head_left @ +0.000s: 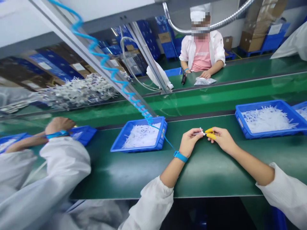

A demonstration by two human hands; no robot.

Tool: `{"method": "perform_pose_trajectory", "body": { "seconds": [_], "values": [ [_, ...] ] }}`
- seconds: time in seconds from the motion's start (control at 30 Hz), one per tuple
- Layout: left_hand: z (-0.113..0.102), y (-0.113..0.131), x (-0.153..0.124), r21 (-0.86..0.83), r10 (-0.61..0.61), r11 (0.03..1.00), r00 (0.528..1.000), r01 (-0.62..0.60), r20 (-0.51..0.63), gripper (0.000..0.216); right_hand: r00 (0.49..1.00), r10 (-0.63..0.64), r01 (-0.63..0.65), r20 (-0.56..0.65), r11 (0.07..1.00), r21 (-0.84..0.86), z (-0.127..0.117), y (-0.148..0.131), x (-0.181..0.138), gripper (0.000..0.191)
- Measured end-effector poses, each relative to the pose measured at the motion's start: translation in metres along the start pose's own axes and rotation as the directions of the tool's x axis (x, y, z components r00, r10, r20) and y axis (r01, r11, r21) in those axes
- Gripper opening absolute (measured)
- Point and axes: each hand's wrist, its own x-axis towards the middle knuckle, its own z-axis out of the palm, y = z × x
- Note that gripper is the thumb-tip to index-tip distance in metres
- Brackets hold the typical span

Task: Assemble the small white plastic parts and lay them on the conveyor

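Note:
My left hand (190, 140) and my right hand (222, 138) meet above the green work surface (206, 172) and pinch a small white plastic part (200, 132) between them. Yellow finger cots cover the thumb and forefinger of my right hand. A blue wrist strap (180, 156) with a coiled blue cord (115, 76) sits on my left wrist. A blue tray (141, 134) of white parts lies just left of my left hand. Another blue tray (268, 118) of white parts lies to the right, beyond my right hand.
A co-worker in a white coat (48, 179) sits close at my left, an arm stretched to a small blue tray (83, 133). Across the belts a person in white and pink (201, 51) handles a clear bag (204, 81). A slanted metal frame post (96, 64) crosses overhead.

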Motion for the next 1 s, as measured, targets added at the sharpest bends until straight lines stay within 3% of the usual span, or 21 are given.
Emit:
{"method": "perform_pose_trajectory", "body": {
  "seconds": [0.37, 1.0],
  "values": [
    [0.0017, 0.0038, -0.0051, -0.083, -0.122, 0.989, 0.992, 0.124, 0.028, 0.042, 0.999, 0.038, -0.04, 0.023, 0.996, 0.083, 0.0011, 0.0012, 0.0009, 0.035],
    [0.0039, 0.0017, -0.0065, -0.005, -0.037, 0.999, 0.998, 0.037, 0.056, 0.032, 0.997, 0.046, -0.05, 0.059, 0.997, 0.063, -0.0003, -0.0044, -0.0021, 0.036]
  ]
}}
